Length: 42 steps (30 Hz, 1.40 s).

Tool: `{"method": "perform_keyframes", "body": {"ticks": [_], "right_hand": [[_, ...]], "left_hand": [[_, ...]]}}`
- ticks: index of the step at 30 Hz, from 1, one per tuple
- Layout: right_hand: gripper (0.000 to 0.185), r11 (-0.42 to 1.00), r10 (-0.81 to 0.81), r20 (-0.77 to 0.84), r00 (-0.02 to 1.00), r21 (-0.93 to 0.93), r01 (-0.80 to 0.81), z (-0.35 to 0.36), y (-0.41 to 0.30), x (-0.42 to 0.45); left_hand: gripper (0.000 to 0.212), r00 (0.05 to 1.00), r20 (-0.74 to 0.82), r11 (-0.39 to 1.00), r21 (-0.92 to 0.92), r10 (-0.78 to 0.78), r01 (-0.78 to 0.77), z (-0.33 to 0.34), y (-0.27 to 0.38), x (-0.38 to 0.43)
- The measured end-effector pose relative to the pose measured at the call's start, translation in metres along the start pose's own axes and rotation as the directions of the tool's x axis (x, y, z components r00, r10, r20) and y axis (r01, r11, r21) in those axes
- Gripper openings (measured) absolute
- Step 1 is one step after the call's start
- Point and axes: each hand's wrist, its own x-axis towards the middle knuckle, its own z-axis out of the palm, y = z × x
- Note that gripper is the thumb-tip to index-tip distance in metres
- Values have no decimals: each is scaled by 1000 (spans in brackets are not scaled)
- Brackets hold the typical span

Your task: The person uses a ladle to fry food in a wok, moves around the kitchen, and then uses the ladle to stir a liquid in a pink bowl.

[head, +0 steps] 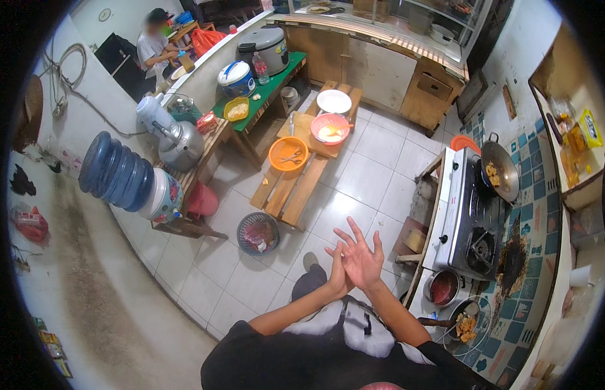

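Both of my hands are raised together in front of my chest, above the tiled floor. My right hand [363,261] shows its palm, with the fingers spread and nothing held. Against that palm lies my left hand [337,273], its fingers partly hidden and no object seen in it. Ahead stands a low wooden bench [288,192] with an orange basket [277,163] holding scissors, a pink bowl [327,139] of white batter with an orange spoon, a knife [291,126] on a wooden board [302,120], and a white plate [334,101].
On my right, a gas stove [453,214] carries a wok [509,175] with fried pieces; nearer are a pot [443,288] and a pan [467,331]. A waste basket [257,234] stands on the floor. At left, a shelf holds a kettle [183,151]. A person [154,46] sits beyond the low wall.
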Motion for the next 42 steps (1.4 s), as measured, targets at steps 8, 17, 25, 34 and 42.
{"method": "perform_keyframes", "body": {"ticks": [8, 17, 25, 34, 42], "right_hand": [[67, 994, 16, -57, 998, -105, -21, 14, 34, 90], [66, 985, 105, -100, 989, -128, -117, 32, 64, 135], [69, 960, 274, 45, 961, 38, -276, 49, 94, 174], [69, 925, 366, -9, 931, 118, -363, 41, 88, 187], [63, 958, 244, -110, 963, 183, -222, -1, 36, 184]], "left_hand": [[37, 999, -22, 971, 235, -45, 49, -52, 86, 59], [38, 994, -56, 908, 416, 88, -57, -102, 119, 80], [39, 982, -148, 987, 123, 118, -100, -130, 158, 77], [56, 999, 33, 903, 430, -15, -1, -146, 168, 69], [47, 989, 46, 746, 662, -140, 75, -116, 149, 115]]}}
